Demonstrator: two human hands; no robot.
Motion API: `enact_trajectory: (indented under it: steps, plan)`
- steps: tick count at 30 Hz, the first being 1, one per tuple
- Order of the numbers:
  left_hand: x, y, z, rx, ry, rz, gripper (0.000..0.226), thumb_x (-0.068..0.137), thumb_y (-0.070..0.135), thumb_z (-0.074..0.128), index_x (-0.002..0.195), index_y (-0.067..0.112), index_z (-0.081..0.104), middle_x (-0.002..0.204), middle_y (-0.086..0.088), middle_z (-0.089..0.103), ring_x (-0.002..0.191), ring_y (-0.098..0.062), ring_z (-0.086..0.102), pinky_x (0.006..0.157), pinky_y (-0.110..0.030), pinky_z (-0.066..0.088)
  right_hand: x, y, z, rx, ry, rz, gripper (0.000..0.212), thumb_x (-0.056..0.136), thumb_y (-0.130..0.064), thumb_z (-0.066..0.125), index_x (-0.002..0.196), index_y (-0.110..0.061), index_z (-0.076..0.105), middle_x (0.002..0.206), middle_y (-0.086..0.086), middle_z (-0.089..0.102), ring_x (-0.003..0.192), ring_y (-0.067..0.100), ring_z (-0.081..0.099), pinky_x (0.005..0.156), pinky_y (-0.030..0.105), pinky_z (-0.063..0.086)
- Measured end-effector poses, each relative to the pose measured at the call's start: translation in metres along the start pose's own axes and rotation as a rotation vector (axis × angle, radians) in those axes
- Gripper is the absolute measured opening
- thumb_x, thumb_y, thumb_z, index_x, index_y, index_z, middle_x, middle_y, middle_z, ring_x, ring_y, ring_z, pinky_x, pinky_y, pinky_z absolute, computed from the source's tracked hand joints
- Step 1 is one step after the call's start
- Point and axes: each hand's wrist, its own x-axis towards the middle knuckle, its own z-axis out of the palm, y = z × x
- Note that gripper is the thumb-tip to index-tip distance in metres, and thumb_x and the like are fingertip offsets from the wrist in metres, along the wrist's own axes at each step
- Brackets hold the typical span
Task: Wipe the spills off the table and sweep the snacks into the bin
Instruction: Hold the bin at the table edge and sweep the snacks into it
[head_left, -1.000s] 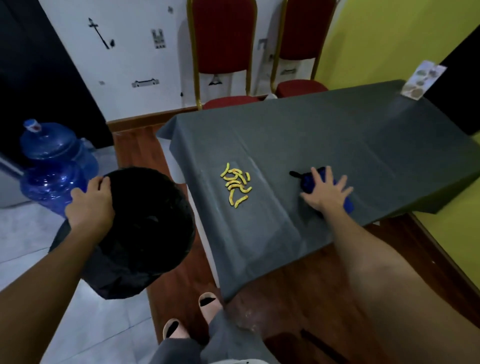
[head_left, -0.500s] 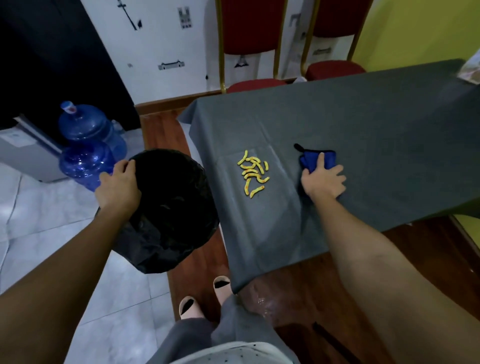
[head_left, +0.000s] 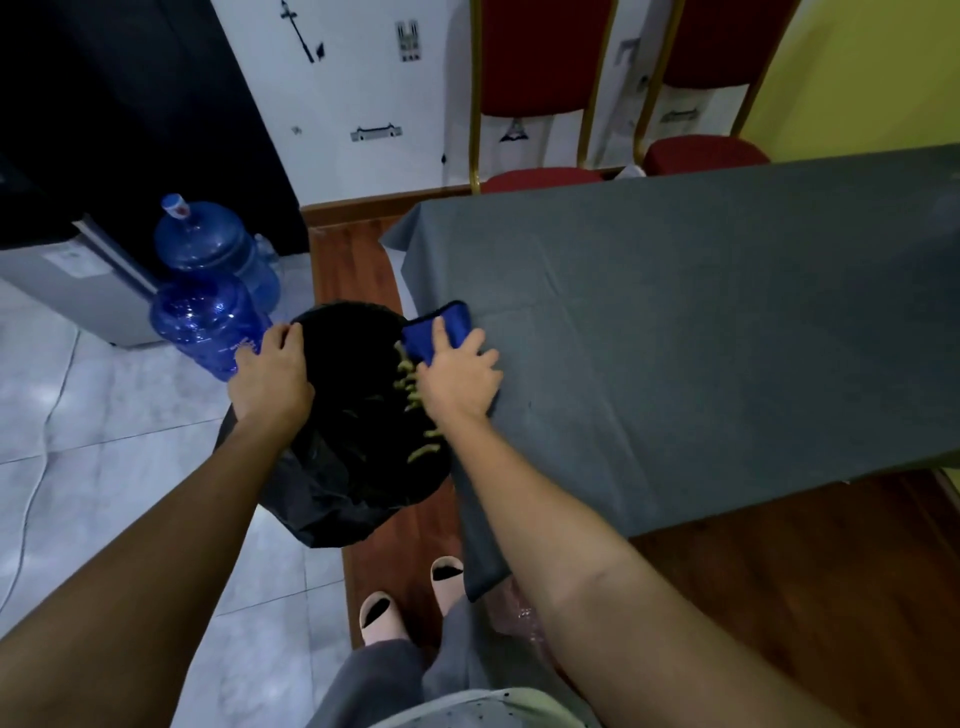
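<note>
left hand (head_left: 272, 375) curled round bin (head_left: 343, 499) rim, right hand (head_left: 460, 376) spread flat on blue cloth (head_left: 444, 325) at bench (head_left: 701, 338) edge beside the bin, yellow snacks (head_left: 415, 400) over its mouth

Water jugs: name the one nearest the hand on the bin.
The front jug, right beside the left hand gripping the bin; the capped jug stands behind it.
</note>
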Motion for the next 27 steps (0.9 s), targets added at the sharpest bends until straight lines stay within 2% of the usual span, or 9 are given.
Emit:
enact_trajectory:
  steps: [5,8,11,14,18,21,24,26,27]
  plan:
    - [-0.003,-0.001,0.003,-0.005,-0.008,-0.009,0.067,0.082,-0.002,0.054,0.143,0.012,0.031,0.148,-0.008,0.029,0.114,-0.048,0.039,0.080,-0.055,0.045,-0.048,-0.034,0.022,0.115,-0.169,-0.169,0.055,0.093,-0.037,0.050,0.145,-0.030,0.033,0.131,0.014,0.036,0.108,0.039,0.047,0.084,0.045,0.043]
    - [0.002,-0.005,-0.001,-0.002,-0.003,-0.017,0.067,0.082,-0.003,0.054,0.143,0.012,0.031,0.149,-0.007,0.029,0.115,-0.048,0.039,0.081,-0.055,0.045,-0.044,-0.029,-0.002,0.240,-0.106,-0.142,0.054,0.092,-0.037,0.048,0.145,-0.034,0.035,0.130,0.013,0.039,0.108,0.038,0.048,0.087,0.045,0.043]
    - [-0.001,-0.008,0.002,-0.009,-0.016,-0.029,0.067,0.082,-0.003,0.054,0.143,0.012,0.030,0.149,-0.007,0.029,0.115,-0.047,0.038,0.081,-0.055,0.045,-0.018,0.008,-0.031,0.229,-0.012,-0.079,0.054,0.092,-0.037,0.048,0.145,-0.035,0.036,0.128,0.014,0.041,0.108,0.039,0.050,0.091,0.046,0.043]
    - [-0.003,-0.009,0.003,-0.005,-0.005,-0.038,0.066,0.083,-0.001,0.052,0.143,0.013,0.030,0.149,-0.006,0.029,0.114,-0.047,0.039,0.079,-0.053,0.045,0.017,0.068,-0.053,0.102,0.092,0.047,0.055,0.092,-0.040,0.049,0.144,-0.034,0.035,0.132,0.015,0.039,0.111,0.041,0.048,0.091,0.047,0.044]
    - [-0.003,-0.009,0.000,0.000,0.009,-0.024,0.065,0.084,-0.001,0.051,0.144,0.012,0.029,0.147,-0.007,0.030,0.113,-0.046,0.039,0.078,-0.053,0.046,0.043,0.144,-0.066,-0.049,0.133,0.232,0.055,0.092,-0.039,0.050,0.144,-0.031,0.036,0.137,0.018,0.035,0.116,0.042,0.044,0.093,0.048,0.043]
    - [-0.004,-0.010,0.000,-0.005,0.021,-0.005,0.066,0.083,-0.002,0.052,0.143,0.012,0.028,0.147,-0.007,0.030,0.113,-0.046,0.040,0.076,-0.051,0.046,0.048,0.176,-0.066,-0.082,0.070,0.317,0.057,0.095,-0.042,0.043,0.149,-0.032,0.027,0.140,0.019,0.031,0.119,0.043,0.040,0.098,0.051,0.037]
    - [-0.006,-0.020,0.000,0.005,0.023,-0.009,0.067,0.083,-0.002,0.053,0.143,0.013,0.029,0.147,-0.006,0.031,0.112,-0.044,0.040,0.075,-0.051,0.046,0.047,0.163,-0.061,-0.166,0.021,0.393,0.067,0.094,-0.051,0.039,0.152,-0.029,0.015,0.151,0.024,0.020,0.130,0.047,0.028,0.106,0.058,0.022]
    - [-0.009,-0.029,0.000,0.008,0.025,-0.013,0.067,0.082,-0.002,0.054,0.143,0.013,0.030,0.147,-0.005,0.031,0.112,-0.043,0.041,0.075,-0.051,0.046,0.041,0.133,-0.053,-0.182,0.072,0.347,0.079,0.090,-0.051,0.046,0.153,-0.021,0.009,0.157,0.026,0.004,0.142,0.047,0.008,0.110,0.064,0.009]
    - [-0.011,-0.034,-0.001,0.009,0.029,-0.014,0.067,0.083,-0.001,0.053,0.143,0.014,0.030,0.147,-0.004,0.032,0.111,-0.043,0.041,0.074,-0.050,0.045,0.036,0.113,-0.047,-0.142,0.113,0.249,0.082,0.089,-0.048,0.050,0.153,-0.016,0.010,0.157,0.026,0.002,0.144,0.045,0.003,0.111,0.064,0.006]
